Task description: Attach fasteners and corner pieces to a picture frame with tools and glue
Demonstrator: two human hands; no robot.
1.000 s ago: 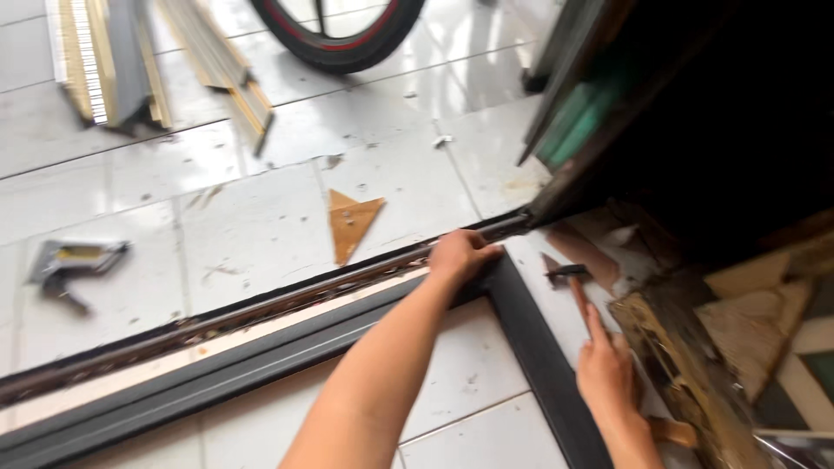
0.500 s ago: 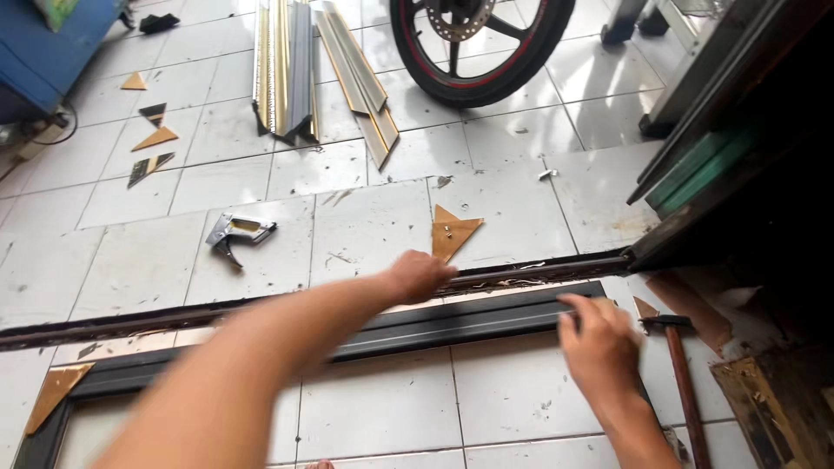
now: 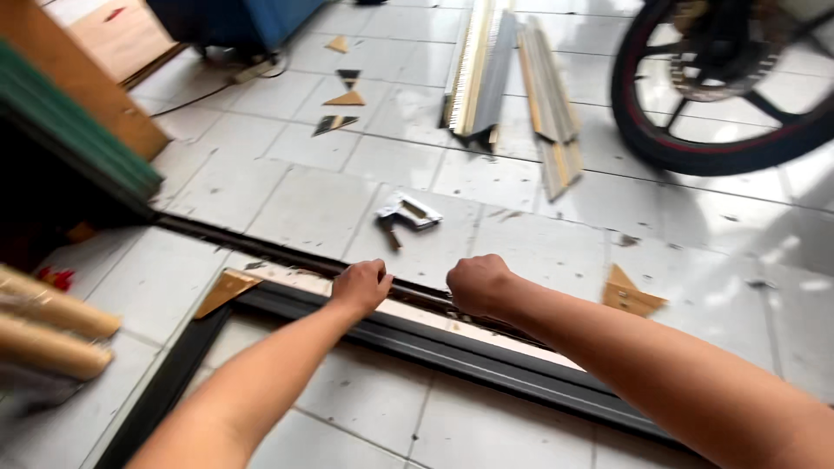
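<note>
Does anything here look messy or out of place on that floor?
Yes. Small triangular offcuts lie scattered over the tiled floor, and a staple gun lies loose on its side. Both hands, left hand and right hand, grip the dark frame.

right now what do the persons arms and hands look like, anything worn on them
Both arms are bare from the frame edge to the wrists: no sleeves show in view. The left hand and right hand wear no gloves, and no watch, bracelet or ring is visible. Both hands are curled into fists, so the fingers are mostly hidden.
</note>
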